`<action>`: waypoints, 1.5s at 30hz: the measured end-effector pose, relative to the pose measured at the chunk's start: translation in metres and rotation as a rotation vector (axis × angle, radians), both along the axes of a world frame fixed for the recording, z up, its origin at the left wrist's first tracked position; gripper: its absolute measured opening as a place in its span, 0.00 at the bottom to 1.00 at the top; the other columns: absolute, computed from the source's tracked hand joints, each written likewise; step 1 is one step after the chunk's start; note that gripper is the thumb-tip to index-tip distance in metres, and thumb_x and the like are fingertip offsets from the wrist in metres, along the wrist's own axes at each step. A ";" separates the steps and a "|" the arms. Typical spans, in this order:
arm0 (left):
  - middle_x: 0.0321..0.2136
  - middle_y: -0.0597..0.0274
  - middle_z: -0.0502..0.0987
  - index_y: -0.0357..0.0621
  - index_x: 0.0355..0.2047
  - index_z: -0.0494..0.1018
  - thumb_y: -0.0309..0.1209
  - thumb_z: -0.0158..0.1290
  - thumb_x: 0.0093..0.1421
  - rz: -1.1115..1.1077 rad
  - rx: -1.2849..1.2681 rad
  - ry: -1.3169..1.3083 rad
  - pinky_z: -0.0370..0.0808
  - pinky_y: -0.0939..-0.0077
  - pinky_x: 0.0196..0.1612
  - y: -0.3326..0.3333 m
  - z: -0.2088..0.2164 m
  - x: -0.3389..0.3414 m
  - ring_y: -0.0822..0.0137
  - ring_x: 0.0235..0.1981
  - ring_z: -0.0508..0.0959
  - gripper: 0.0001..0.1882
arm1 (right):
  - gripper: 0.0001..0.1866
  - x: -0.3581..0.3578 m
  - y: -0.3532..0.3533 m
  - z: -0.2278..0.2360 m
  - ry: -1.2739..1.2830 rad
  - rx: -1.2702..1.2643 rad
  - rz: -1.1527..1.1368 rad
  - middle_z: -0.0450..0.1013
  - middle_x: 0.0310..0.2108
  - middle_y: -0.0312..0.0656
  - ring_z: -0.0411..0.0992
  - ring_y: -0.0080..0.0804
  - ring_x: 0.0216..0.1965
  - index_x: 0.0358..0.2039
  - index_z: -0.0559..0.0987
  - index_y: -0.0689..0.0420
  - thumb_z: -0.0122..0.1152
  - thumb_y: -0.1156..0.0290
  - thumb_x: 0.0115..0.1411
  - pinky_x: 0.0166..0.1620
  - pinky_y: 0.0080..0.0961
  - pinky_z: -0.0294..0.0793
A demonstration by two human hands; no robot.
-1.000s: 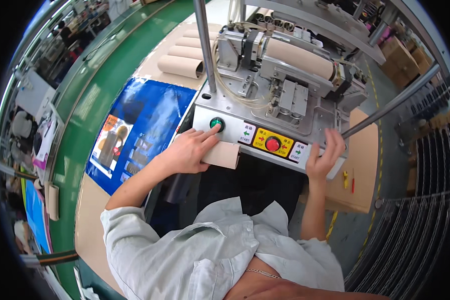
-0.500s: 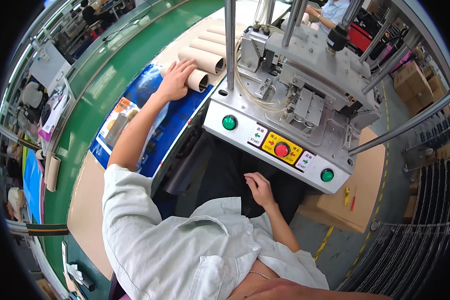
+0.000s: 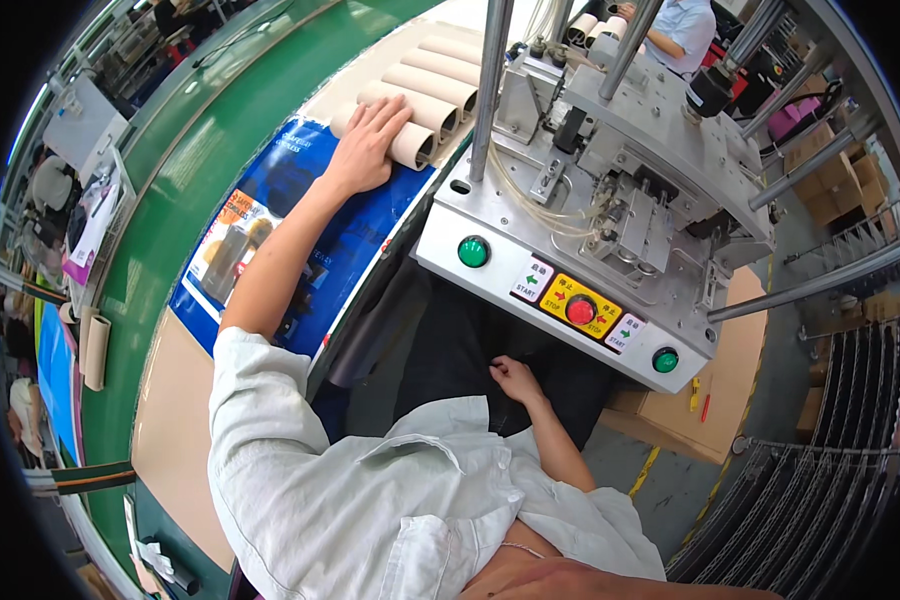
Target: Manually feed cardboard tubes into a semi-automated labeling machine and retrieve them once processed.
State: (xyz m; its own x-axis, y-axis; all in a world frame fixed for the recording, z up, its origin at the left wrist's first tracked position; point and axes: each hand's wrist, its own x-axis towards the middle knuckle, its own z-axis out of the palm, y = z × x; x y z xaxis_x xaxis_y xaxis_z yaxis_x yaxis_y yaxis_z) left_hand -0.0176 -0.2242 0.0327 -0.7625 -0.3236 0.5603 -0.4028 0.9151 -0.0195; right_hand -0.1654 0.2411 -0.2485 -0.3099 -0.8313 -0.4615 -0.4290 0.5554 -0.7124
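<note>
My left hand (image 3: 367, 150) lies over the nearest of several beige cardboard tubes (image 3: 410, 148), fingers stretched out flat. Its fingertips reach onto the neighbouring tube (image 3: 410, 108). The tubes lie side by side in a row, hollow ends toward the machine; the nearest rests by the far edge of a blue printed sheet (image 3: 355, 235). Down in front of my lap, my right hand (image 3: 516, 380) is closed with the fingers curled, and nothing shows in it.
A metal press machine (image 3: 610, 210) with upright posts stands ahead to the right. Its front panel carries green buttons (image 3: 474, 251) and a red button (image 3: 581, 310). A cardboard box (image 3: 685, 415) with a yellow tool and a red tool sits right. Another person (image 3: 678, 40) works beyond the machine.
The view has shifted a little, moving the machine rightward in the picture. My left hand's fingers now reach farther over the second tube. My right hand's fingers have curled in more.
</note>
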 end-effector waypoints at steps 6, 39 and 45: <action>0.58 0.50 0.79 0.40 0.63 0.73 0.31 0.70 0.44 -0.017 -0.003 0.201 0.68 0.52 0.69 0.035 0.032 0.044 0.45 0.58 0.78 0.42 | 0.15 0.013 0.009 0.024 -0.129 -0.338 -0.220 0.85 0.36 0.44 0.79 0.36 0.32 0.53 0.85 0.62 0.69 0.73 0.67 0.39 0.28 0.80; 0.55 0.46 0.79 0.43 0.73 0.57 0.30 0.74 0.53 -0.782 2.417 -0.066 0.83 0.56 0.54 0.298 -0.029 0.011 0.51 0.48 0.85 0.51 | 0.17 -0.020 0.065 0.323 0.428 -0.826 -0.249 0.82 0.37 0.41 0.72 0.28 0.28 0.47 0.89 0.62 0.69 0.87 0.57 0.30 0.20 0.69; 0.56 0.49 0.78 0.42 0.72 0.59 0.28 0.73 0.54 -0.856 2.458 -0.058 0.80 0.59 0.58 0.317 -0.024 0.029 0.55 0.52 0.82 0.49 | 0.14 -0.014 0.032 0.331 0.516 -0.740 0.056 0.80 0.33 0.38 0.72 0.31 0.24 0.40 0.88 0.62 0.69 0.87 0.53 0.27 0.24 0.68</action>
State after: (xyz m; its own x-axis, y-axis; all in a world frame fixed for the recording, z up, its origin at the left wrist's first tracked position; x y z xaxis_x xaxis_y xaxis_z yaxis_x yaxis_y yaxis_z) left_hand 0.0110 0.0929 0.0092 -0.9800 0.1728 -0.0984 -0.1918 -0.6922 0.6957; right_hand -0.1789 0.2733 0.0830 -0.2805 -0.8804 0.3824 -0.8067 0.0003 -0.5909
